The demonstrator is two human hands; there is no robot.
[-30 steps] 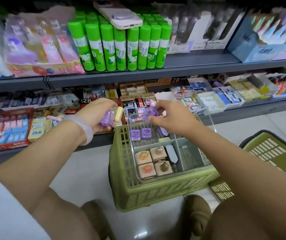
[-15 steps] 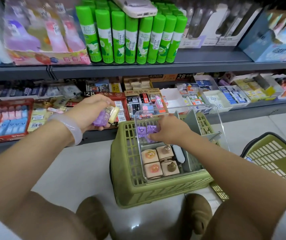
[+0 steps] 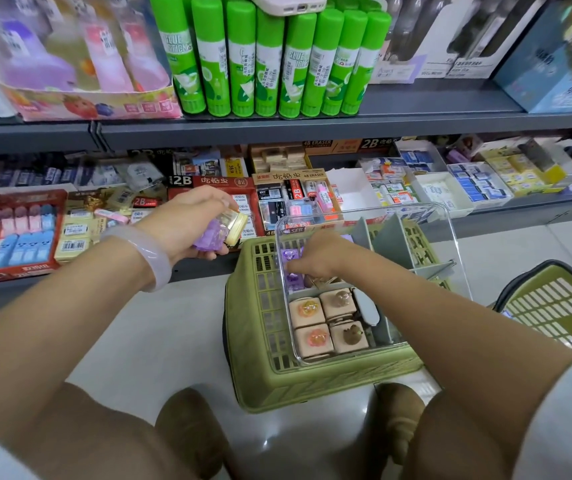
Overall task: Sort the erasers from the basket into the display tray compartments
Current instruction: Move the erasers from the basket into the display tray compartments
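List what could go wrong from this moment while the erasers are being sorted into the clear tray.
1. The clear tray sits on the green basket rim, not the floor; the right hand pressing inside its far-left compartment may tip or slide it.
2. The left hand grips several erasers at once, purple erasers and a cream one; one could slip out.
3. The right hand hides part of the purple row, so placement may go askew.
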